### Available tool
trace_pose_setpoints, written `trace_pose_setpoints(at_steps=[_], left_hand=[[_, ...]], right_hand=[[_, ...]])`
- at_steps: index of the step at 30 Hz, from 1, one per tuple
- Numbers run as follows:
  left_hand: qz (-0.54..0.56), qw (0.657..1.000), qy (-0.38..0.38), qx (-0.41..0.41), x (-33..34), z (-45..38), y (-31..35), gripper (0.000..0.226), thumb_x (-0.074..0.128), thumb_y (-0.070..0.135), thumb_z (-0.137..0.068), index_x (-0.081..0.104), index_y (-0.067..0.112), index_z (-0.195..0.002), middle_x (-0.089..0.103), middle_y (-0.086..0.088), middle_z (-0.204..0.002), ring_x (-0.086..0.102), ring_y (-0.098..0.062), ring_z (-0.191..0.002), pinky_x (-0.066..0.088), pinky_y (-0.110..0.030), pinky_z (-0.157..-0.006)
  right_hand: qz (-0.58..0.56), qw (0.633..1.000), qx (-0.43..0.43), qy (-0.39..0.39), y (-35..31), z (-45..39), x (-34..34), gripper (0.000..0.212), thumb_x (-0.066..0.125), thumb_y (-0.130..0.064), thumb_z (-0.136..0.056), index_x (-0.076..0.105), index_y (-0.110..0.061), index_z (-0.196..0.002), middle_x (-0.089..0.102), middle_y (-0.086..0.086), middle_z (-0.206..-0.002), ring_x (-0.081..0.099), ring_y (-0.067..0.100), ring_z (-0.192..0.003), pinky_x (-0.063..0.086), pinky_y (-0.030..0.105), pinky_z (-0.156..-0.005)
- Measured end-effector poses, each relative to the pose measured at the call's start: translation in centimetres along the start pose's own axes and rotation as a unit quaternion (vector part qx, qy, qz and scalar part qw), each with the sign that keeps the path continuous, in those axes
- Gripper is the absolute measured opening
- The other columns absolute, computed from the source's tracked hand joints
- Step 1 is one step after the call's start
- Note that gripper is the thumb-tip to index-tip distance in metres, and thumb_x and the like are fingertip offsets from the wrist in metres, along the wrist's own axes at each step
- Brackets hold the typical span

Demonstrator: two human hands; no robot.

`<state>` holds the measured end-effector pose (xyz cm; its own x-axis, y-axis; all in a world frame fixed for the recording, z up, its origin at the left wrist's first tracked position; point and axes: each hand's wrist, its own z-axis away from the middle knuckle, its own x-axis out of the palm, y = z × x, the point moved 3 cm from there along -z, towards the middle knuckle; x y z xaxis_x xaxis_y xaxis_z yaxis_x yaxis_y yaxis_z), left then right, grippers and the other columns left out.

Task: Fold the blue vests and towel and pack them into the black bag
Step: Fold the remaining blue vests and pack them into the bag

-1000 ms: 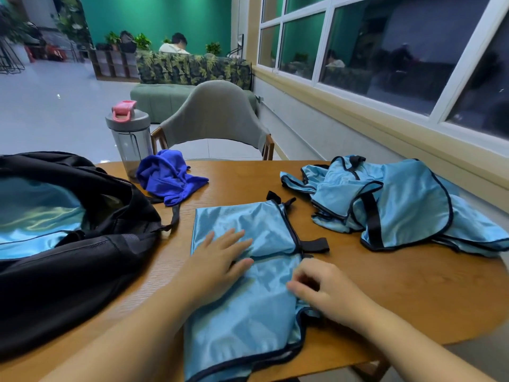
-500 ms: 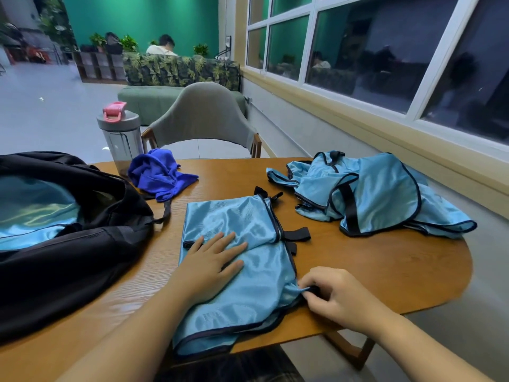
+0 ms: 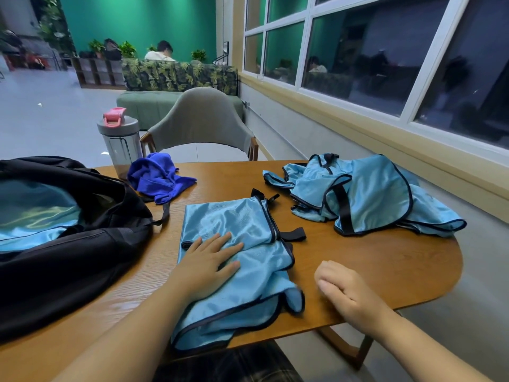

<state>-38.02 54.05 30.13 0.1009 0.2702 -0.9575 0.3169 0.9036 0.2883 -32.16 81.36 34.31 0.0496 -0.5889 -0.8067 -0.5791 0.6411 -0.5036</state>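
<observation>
A light blue vest [image 3: 248,224] with black trim lies partly folded on the wooden table [image 3: 371,260], its near end hanging over the front edge. My left hand [image 3: 206,263] presses flat on its middle. My right hand [image 3: 344,290] hovers just right of the vest with loosely curled fingers, holding nothing. A heap of more light blue vests [image 3: 366,194] lies at the table's right back. A crumpled dark blue towel [image 3: 158,176] sits at the back left. The open black bag [image 3: 68,260] at left shows light blue fabric inside.
A grey water bottle [image 3: 119,142] with a pink lid stands behind the towel. A grey chair [image 3: 201,119] faces the far side of the table. A wall with windows runs along the right. A person sits far back by a green sofa.
My right hand has let go of the vest's right edge and drawn away to the right. The vest's lower corner now lies loose. My left hand stays pressed on the vest.
</observation>
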Motion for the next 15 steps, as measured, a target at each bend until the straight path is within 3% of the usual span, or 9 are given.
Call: trace_pose_setpoints(at_steps=[2, 4, 6, 8, 10, 13, 15], left_hand=[[0.0, 1.0, -0.001, -0.005, -0.1, 0.1, 0.0, 0.072, 0.006, 0.081, -0.076, 0.017, 0.055, -0.142, 0.004, 0.017, -0.158, -0.003, -0.004, -0.145, -0.006, -0.034, -0.117], [-0.001, 1.0, 0.005, -0.004, -0.1, 0.1, 0.1, 0.081, 0.0, 0.087, -0.069, 0.016, 0.056, -0.142, 0.004, 0.018, -0.158, -0.003, -0.003, -0.145, -0.006, -0.034, -0.118], [-0.005, 1.0, 0.008, -0.003, -0.1, 0.2, 0.1, 0.094, -0.006, 0.093, -0.057, 0.015, 0.057, -0.142, 0.002, 0.019, -0.158, -0.003, -0.003, -0.145, -0.006, -0.034, -0.118], [-0.008, 1.0, 0.002, -0.003, -0.1, 0.2, 0.1, 0.099, -0.005, 0.097, -0.053, 0.013, 0.057, -0.142, 0.001, 0.019, -0.158, -0.004, -0.004, -0.145, -0.005, -0.034, -0.118], [-0.01, 1.0, -0.003, -0.003, -0.2, 0.3, 0.2, 0.101, -0.002, 0.098, -0.051, 0.012, 0.056, -0.142, 0.001, 0.019, -0.158, -0.004, -0.004, -0.145, -0.005, -0.034, -0.118], [-0.006, 1.0, 0.003, -0.005, -0.2, 0.3, 0.1, 0.1, -0.001, 0.097, -0.052, 0.014, 0.056, -0.142, 0.001, 0.019, -0.158, -0.004, -0.004, -0.145, -0.006, -0.033, -0.118], [0.002, 1.0, 0.007, -0.004, -0.3, 0.3, 0.2, 0.098, -0.002, 0.096, -0.053, 0.016, 0.057, -0.142, 0.002, 0.02, -0.158, -0.003, -0.003, -0.145, -0.006, -0.033, -0.117]], right_hand=[[-0.002, 1.0, 0.003, 0.001, 0.2, 0.1, -0.3, 0.028, 0.038, -0.032, -0.089, 0.05, -0.017, -0.068, 0.051, -0.009, -0.079, 0.05, 0.013, -0.079, 0.042, 0.024, -0.071], [0.005, 1.0, 0.01, 0.002, 0.2, -0.2, -0.4, 0.022, 0.04, -0.034, -0.087, 0.053, -0.02, -0.075, 0.051, -0.012, -0.086, 0.051, 0.012, -0.088, 0.043, 0.029, -0.077], [0.019, 1.0, 0.013, -0.02, -0.7, -0.9, -0.1, 0.018, 0.046, -0.042, -0.086, 0.054, -0.028, -0.093, 0.05, -0.021, -0.099, 0.049, 0.006, -0.102, 0.044, 0.024, -0.086], [0.043, 0.994, 0.004, -0.1, -1.6, -1.7, 1.1, 0.044, 0.055, -0.056, -0.082, 0.046, -0.036, -0.12, 0.037, -0.034, -0.12, 0.036, -0.008, -0.121, 0.034, 0.013, -0.1], [0.079, 0.982, -0.003, -0.171, -1.8, -2.2, 2.5, 0.061, 0.06, -0.058, -0.081, 0.036, -0.042, -0.135, 0.024, -0.039, -0.128, 0.02, -0.017, -0.126, 0.021, 0.009, -0.106], [0.059, 0.986, -0.009, -0.154, -1.8, -3.1, 3.3, 0.042, 0.056, -0.039, -0.085, 0.051, -0.037, -0.127, 0.041, -0.031, -0.124, 0.03, -0.013, -0.123, 0.028, 0.014, -0.106], [0.011, 0.988, 0.014, -0.152, -1.6, -3.4, 3.2, 0.034, 0.046, -0.042, -0.085, 0.063, -0.032, -0.113, 0.052, -0.027, -0.115, 0.039, -0.008, -0.118, 0.032, 0.014, -0.101]])
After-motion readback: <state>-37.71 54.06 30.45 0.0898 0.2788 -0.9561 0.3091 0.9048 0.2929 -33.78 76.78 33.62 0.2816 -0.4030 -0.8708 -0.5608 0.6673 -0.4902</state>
